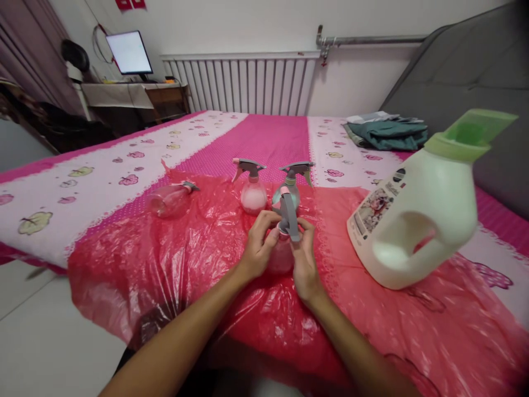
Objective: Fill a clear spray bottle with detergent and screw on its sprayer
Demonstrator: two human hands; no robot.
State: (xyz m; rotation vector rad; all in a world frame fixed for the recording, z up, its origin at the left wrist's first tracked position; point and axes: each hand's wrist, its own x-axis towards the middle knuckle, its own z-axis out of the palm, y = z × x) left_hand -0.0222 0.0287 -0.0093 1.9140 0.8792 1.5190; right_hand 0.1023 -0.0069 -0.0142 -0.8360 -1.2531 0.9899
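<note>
Between my two hands stands a pink spray bottle (281, 259) with a grey trigger head. My left hand (259, 242) has its fingers and thumb closed round the collar of the bottle from the left. From the right, my right hand (306, 259) wraps round the neck and body just under the trigger. Just beyond are a pink spray bottle (253, 197) holding whitish contents and a greenish spray bottle (291, 190), the latter partly hidden by the held one. Another pink spray bottle (169, 199) lies on its side to the left.
A large white jug (417, 220) with a green cap stands tilted in view at the right. Red plastic sheeting (198, 248) covers the near part of the pink patterned bed (273, 138). Folded clothes (388, 131) lie at the back right. Behind are a radiator (243, 85) and a monitor (129, 53).
</note>
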